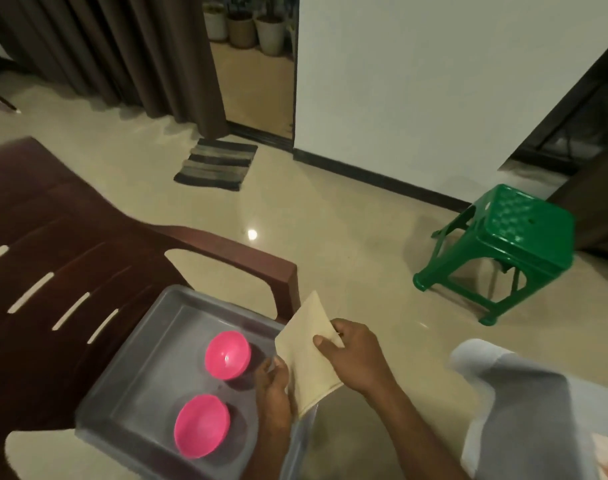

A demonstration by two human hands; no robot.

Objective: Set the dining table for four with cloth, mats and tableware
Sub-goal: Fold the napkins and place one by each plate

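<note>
A folded cream mat (307, 351) is held up over the near right edge of a grey tray (146, 368). The right hand (352, 355) pinches its top with thumb and fingers, and the left hand (273, 386) grips its lower edge. The tray sits on a brown chair (63, 237) with two pink bowls (228, 355) in it. This looks like fetching the mats. Next, carry it to the counter and lay it flat.
</note>
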